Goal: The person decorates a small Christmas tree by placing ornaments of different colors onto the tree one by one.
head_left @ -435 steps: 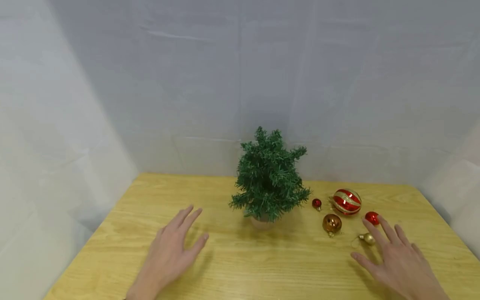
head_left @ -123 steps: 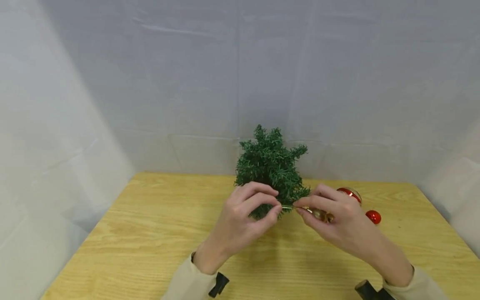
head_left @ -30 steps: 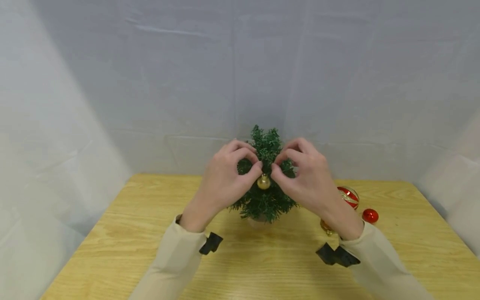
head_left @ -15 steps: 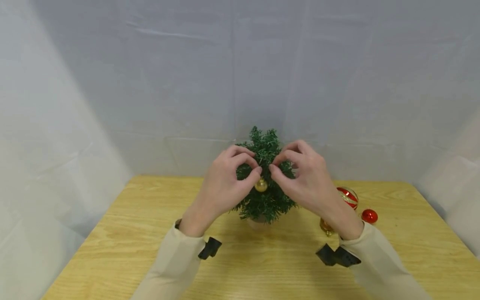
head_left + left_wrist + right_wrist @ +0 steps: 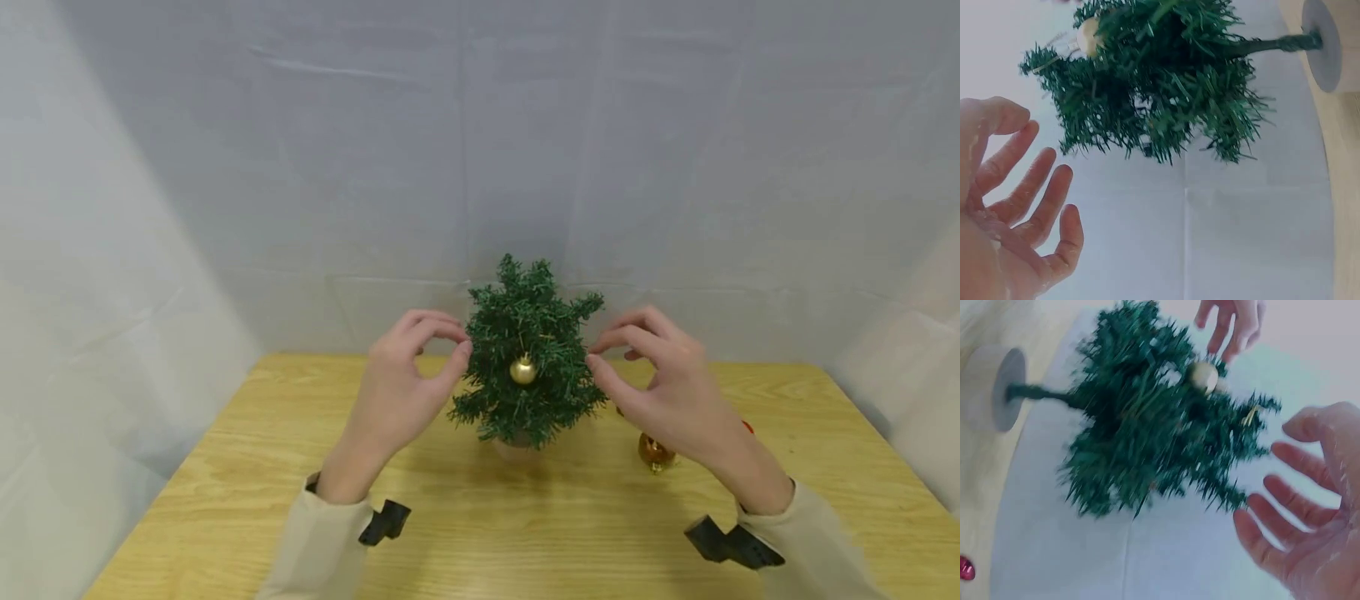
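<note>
small tree (image 5: 527,357) stands mid table (image 5: 480,533), near far edge. gold ball (image 5: 522,370) hangs on front branch: one done. left hand (image 5: 401,385), right hand (image 5: 667,385) loosely open, empty, either side of tree. brown ball (image 5: 653,451) on table right of tree, unhung.

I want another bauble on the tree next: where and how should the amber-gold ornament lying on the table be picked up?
Pinch the amber-gold ornament at its small cap, which seems to point toward the table's near edge. Come from above and the near side with the right hand, which hovers closest; the round, glossy body would likely slip.
</note>
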`<state>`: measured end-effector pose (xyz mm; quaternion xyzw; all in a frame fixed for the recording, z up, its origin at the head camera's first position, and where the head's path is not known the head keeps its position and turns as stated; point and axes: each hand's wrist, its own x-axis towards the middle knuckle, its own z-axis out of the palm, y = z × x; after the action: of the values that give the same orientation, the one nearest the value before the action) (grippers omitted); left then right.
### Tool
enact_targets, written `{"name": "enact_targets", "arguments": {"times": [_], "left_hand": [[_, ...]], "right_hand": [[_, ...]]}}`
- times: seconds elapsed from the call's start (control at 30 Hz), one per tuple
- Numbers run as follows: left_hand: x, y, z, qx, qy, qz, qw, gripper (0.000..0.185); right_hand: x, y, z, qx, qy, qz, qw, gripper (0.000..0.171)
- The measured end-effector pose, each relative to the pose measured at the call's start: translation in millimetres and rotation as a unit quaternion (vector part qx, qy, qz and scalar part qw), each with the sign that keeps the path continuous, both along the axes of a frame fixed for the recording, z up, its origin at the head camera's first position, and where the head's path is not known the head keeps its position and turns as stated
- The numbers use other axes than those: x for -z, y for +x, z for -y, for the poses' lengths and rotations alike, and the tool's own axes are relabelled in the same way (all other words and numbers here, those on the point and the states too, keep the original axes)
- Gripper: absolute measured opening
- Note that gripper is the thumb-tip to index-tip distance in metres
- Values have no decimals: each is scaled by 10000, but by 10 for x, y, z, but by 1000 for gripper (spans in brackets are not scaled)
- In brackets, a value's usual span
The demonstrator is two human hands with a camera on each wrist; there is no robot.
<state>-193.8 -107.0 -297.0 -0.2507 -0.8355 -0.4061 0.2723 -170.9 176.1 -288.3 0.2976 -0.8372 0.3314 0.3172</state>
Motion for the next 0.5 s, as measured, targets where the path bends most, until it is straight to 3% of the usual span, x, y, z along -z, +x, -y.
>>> {"name": "enact_targets", "arguments": {"times": [0.2, 0.5], "left_hand": [[33, -55, 69, 61, 191, -158, 9997, 21], [161, -179, 52, 288, 31, -569, 9980, 29]], "right_hand": [[125, 19, -231, -179, 150, -194, 9995, 25], [349, 17, -499, -173, 147, -215, 9995, 30]]}}
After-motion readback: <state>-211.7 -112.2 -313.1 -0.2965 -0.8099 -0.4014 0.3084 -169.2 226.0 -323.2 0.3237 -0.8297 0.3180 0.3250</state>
